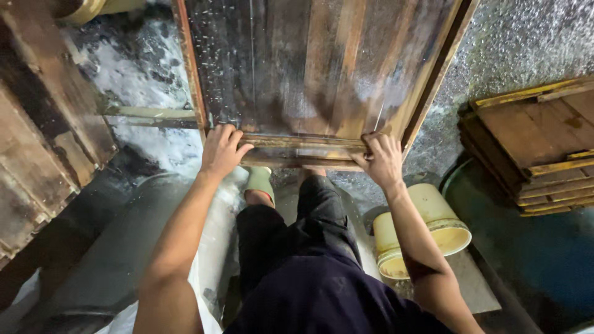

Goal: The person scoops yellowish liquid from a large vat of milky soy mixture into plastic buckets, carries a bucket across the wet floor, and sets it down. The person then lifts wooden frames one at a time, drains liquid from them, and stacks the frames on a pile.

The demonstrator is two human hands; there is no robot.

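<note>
A large dark wooden tray [309, 68] with raised edges stretches away from me, wet and worn. My left hand [221, 150] grips its near edge at the left corner, fingers curled over the rim. Over at the right corner of the same edge, my right hand [382, 159] grips in the same way. Below the tray I see my dark trousers [297, 247] and a pale green boot [260, 182].
A stack of similar wooden trays [535, 145] stands at the right. Two yellowish buckets [421, 232] lie beside my right leg. More wooden boards [43, 142] lean at the left. The floor is wet concrete with white residue [142, 68].
</note>
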